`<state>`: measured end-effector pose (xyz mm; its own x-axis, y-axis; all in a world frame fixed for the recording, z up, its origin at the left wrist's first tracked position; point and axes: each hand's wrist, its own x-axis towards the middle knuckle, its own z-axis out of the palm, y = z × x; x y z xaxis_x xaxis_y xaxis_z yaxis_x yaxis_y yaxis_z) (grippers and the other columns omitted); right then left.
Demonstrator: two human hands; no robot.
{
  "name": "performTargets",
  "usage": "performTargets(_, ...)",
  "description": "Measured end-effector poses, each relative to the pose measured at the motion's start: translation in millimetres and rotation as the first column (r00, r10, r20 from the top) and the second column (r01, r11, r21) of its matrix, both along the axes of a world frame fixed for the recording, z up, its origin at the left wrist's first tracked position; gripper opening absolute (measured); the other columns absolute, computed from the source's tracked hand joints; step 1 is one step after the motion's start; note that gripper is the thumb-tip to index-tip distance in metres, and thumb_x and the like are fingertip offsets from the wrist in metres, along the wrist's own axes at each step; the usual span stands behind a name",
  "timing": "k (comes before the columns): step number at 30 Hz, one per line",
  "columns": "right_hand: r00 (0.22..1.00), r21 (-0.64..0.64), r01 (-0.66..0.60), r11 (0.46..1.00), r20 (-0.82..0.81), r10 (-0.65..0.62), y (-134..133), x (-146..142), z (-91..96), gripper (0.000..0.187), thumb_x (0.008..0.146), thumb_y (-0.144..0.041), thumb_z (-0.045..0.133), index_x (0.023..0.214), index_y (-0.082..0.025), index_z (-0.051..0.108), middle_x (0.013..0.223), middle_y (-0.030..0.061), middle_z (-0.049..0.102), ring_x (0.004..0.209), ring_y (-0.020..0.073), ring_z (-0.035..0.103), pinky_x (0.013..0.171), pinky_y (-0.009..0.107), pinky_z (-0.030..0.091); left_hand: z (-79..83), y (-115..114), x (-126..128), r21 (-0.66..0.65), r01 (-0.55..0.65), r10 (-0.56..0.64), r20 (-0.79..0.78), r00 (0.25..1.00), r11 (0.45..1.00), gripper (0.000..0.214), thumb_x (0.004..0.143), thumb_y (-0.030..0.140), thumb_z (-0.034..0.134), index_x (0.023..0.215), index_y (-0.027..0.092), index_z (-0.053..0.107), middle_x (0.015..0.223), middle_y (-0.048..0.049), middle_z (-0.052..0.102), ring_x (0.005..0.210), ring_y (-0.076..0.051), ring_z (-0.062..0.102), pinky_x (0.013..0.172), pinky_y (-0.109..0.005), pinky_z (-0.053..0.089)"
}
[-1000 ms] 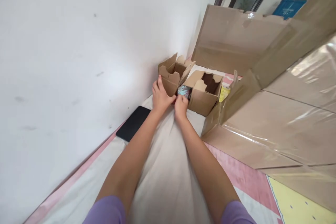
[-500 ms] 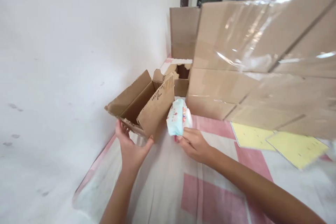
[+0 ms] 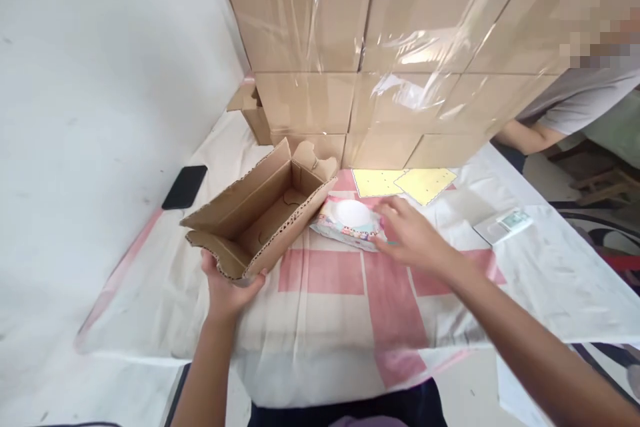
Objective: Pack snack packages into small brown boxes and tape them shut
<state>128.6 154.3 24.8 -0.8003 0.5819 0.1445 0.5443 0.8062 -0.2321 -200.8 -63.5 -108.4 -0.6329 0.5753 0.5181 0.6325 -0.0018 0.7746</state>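
Wipes pack: just beside the open carton, right end reaching into the right hand.
Right hand: narrow, curved at the pack's end; cannot tell whether gripping.
Left hand: clasping the carton's near end, thumb on the right side.
Near edge: cloth-covered counter stretching from pack to overhang.
Right edge: white packet a little inside.
Left edge: flush along the white wall; flat black slab close by.
Far side: cut off by a tall cardboard panel; yellow sheets at its foot.
Materials: brown corrugated carton, ragged-rimmed, trough-shaped; soft printed pack, oval white lid; glossy tape; pink-and-white fabric.
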Motion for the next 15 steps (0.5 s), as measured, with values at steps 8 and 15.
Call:
performTargets(8,0.937,-0.088,0.006,0.996,0.347,0.025,10.0,-93.1,12.3,0.078,0.066,-0.038,0.077,0.137,-0.016,0.05,0.124,0.0202,0.056,0.102,0.0378,0.06,0.071,0.039,0.048,0.1,3.0,-6.1,-0.035,0.003,-0.005,-0.066,0.998,0.999,0.102,0.061,0.039,0.084,0.145,0.027,0.027,0.137,-0.0128,0.043,0.12,-0.032,0.052,0.099,-0.052,0.049)
performTargets(15,0.978,-0.343,-0.031,0.939,0.185,0.099,19.5,-9.1,51.5,0.051,0.072,-0.033,0.07,0.121,-0.025,0.058,0.115,0.008,0.067,0.093,0.0283,0.066,0.071,0.034,0.049,-0.2,-0.3,-0.8,-0.033,0.205,-0.207,-0.072,0.976,0.978,0.109,0.064,0.039,0.084,0.152,0.026,0.021,0.143,-0.0162,0.044,0.129,-0.036,0.053,0.105,-0.054,0.048)
